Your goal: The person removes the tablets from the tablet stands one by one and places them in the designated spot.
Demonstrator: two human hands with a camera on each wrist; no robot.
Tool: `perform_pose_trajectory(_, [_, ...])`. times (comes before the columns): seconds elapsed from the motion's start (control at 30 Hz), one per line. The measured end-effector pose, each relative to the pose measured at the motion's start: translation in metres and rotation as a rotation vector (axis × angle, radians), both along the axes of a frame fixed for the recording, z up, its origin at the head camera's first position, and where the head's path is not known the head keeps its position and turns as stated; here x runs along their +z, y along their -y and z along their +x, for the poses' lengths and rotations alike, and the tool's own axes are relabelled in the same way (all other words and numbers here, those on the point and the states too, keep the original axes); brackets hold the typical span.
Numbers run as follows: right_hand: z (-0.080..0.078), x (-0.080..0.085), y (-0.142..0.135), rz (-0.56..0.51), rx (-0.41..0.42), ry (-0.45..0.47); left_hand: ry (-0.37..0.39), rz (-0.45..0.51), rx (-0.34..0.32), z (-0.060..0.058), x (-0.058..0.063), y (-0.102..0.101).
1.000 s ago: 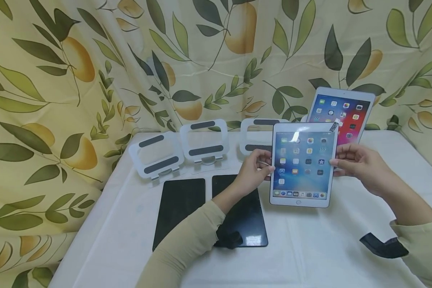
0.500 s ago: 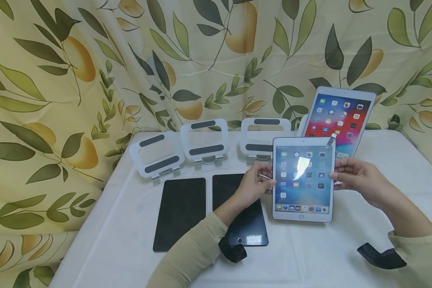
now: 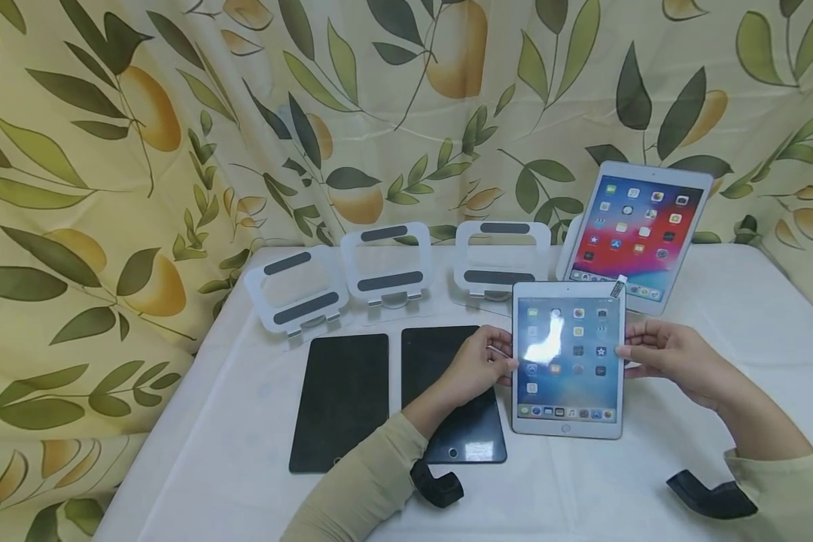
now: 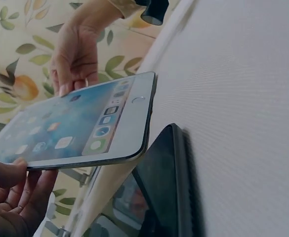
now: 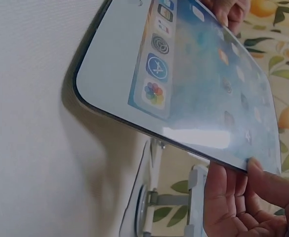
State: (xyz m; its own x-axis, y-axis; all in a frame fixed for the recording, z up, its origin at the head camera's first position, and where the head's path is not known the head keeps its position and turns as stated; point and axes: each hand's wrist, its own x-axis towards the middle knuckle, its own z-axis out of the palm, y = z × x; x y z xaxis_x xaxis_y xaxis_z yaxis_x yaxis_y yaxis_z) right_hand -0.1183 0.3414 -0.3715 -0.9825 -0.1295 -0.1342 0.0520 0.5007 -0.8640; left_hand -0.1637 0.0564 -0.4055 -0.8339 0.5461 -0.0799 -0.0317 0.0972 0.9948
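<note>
Both of my hands hold a white tablet (image 3: 567, 361) upright by its long sides, its screen of app icons facing me. My left hand (image 3: 476, 366) pinches the left edge, thumb on the front and fingers behind. On the opposite edge my right hand (image 3: 674, 361) grips the same way. A small printed tab (image 3: 610, 287) sticks out at the tablet's top right corner. In both wrist views, the tablet (image 4: 85, 123) leans back, its lower edge close over the white cloth. Behind it, a second white tablet (image 3: 644, 218) with a red and blue screen leans on a stand.
Three white stands, at left (image 3: 306, 309), middle (image 3: 389, 282) and right (image 3: 501, 277), line the back of the table (image 3: 210, 452). Two black tablets lie flat, one at left (image 3: 342, 399), the other (image 3: 474, 436) partly under my left forearm. A leaf-patterned curtain (image 3: 406, 173) hangs behind.
The held white tablet has come down and nearer to me, with both hands still on its edges. More of the red and blue tablet behind shows now.
</note>
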Motion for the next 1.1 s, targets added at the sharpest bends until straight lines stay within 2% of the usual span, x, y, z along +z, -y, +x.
perform_pose_trajectory(0.27, [0.0,-0.008,-0.003,-0.023,0.014,0.02,0.03,-0.026,-0.003,0.004,0.0,-0.001])
perform_pose_trajectory(0.6, [-0.002,-0.019,0.003,-0.043,-0.038,0.072,0.035,-0.056,0.01,0.001,-0.009,0.001])
perform_pose_trajectory(0.9, [-0.004,-0.021,0.006,-0.026,-0.047,0.118,0.035,-0.107,0.023,-0.001,-0.012,0.003])
perform_pose_trajectory(1.1, [-0.004,-0.027,0.005,-0.039,-0.046,0.159,-0.029,-0.183,0.026,-0.003,-0.016,0.001])
